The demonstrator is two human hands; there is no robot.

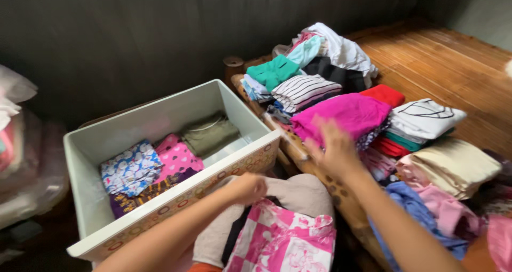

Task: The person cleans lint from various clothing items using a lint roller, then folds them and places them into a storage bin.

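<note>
Right hand [333, 144] mid-frame, fingers spread, blurry, touching folded magenta cloth [346, 114]. Left hand [248, 188] fisted by white plastic drawer [176, 104], gripping what? can't tell.

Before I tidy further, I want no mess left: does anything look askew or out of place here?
Mostly neat. The odd spot is the heap of clothes at the back of the bed, loosely bunched, unlike the folded stacks before it. The white drawer holds folded pieces in one row. The right hand reaches the magenta garment.
</note>
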